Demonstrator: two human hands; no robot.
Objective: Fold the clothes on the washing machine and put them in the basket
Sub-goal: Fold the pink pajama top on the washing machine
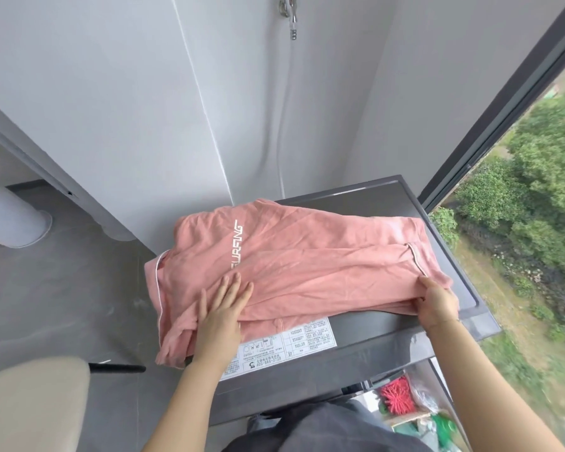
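With our left hand (224,303) flat on the pink garment (294,262) and right hand (436,300) seemingly pinching its right edge, the left overhang may slide off the washing machine (388,334).

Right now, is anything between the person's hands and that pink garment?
No. The left hand lies flat on the pink garment, and the right hand grips its right edge. No basket is in view, so that path cannot be judged.

The right hand's (437,305) fingertips vanish under the pink garment (294,265). The label's (287,344) small print — unreadable; its upper edge is covered by cloth.
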